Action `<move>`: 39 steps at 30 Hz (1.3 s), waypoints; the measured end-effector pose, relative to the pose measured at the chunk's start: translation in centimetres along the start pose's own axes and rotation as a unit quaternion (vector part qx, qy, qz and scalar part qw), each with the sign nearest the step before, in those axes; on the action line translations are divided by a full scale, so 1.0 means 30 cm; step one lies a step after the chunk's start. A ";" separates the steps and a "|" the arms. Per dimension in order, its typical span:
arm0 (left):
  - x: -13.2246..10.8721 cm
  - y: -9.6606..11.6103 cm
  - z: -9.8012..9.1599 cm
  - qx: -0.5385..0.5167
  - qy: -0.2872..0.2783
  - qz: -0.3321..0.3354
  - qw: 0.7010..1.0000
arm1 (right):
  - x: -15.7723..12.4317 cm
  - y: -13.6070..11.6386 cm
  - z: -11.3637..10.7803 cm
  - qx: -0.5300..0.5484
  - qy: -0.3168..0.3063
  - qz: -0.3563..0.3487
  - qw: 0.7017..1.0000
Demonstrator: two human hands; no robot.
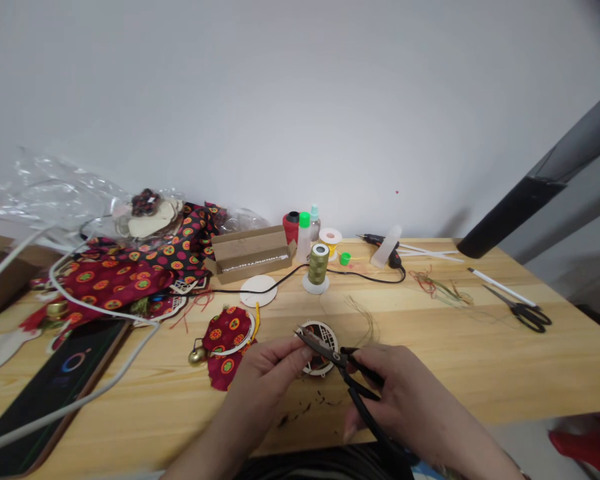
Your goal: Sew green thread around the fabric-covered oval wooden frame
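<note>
My left hand (273, 370) pinches the edge of a small round ornament (321, 345) with a white rim and a dark red patterned face, held just above the wooden table (480, 360). My right hand (405, 400) grips black scissors (350, 380); their open blades point up and left, with the tips at the ornament's left edge beside my left fingers. Small dark thread clippings (310, 407) lie on the table below the hands.
A red patterned fabric circle with a gold bell (227, 343) lies left of the hands. Behind are an olive thread spool (319, 265), a cardboard box (250, 253), bottles, a glue gun (380, 241), red fabric (125, 273), a phone (55, 387) and second scissors (523, 310).
</note>
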State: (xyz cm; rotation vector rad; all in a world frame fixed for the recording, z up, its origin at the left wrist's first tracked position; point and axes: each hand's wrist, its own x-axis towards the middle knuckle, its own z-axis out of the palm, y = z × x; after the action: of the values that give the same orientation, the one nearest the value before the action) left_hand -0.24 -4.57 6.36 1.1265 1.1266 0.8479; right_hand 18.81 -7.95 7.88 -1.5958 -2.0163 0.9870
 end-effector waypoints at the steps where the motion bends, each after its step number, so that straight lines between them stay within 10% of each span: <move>1: 0.000 0.000 -0.001 0.000 -0.001 -0.003 1.000 | 0.001 0.004 0.001 0.000 0.002 -0.001 1.000; 11: 0.017 -0.026 -0.013 -0.034 0.038 -0.041 0.998 | -0.018 0.042 -0.014 -0.008 0.034 0.001 0.999; 19: 0.015 -0.043 -0.027 -0.108 0.065 -0.057 0.990 | -0.031 0.289 -0.151 -0.306 0.143 0.282 0.898; 26: 0.017 -0.042 -0.023 -0.136 0.051 -0.067 0.987 | -0.054 0.381 -0.174 -0.307 0.114 0.304 0.895; 32: 0.018 -0.047 -0.021 -0.146 0.039 -0.071 0.986 | -0.006 0.293 -0.108 -0.352 0.204 0.094 0.909; 36: 0.014 -0.052 -0.019 -0.145 0.025 -0.069 0.987 | 0.067 0.195 -0.020 -0.165 0.135 -0.155 0.965; 39: 0.012 -0.055 -0.020 -0.151 0.023 -0.067 0.986 | 0.116 0.145 0.037 -0.140 0.086 -0.201 0.966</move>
State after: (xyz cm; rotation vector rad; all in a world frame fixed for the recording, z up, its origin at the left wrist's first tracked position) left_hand -0.78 -4.50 4.64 0.7753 1.0570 0.9081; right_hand 20.05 -4.48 3.54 -1.2661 -2.3025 0.4142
